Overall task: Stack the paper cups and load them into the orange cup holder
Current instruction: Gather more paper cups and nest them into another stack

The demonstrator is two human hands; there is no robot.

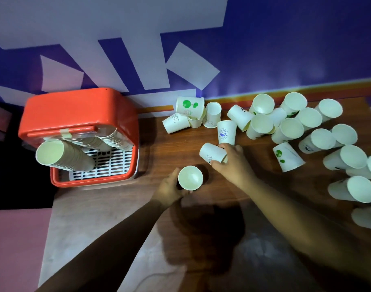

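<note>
Left hand (170, 189) wraps an upright paper cup (190, 178); right hand (231, 160) pinches a tipped cup (212, 154). Likely light, thin-walled, crushable: hold mid-wall, gently.

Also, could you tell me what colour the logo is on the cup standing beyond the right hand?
Blue, on the white paper cup; head view shows it.

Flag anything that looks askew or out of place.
The long cup stack leans out of the orange cup holder at a slant, a strip of tape crosses its front edge, and many loose cups lie tipped on the table.
</note>
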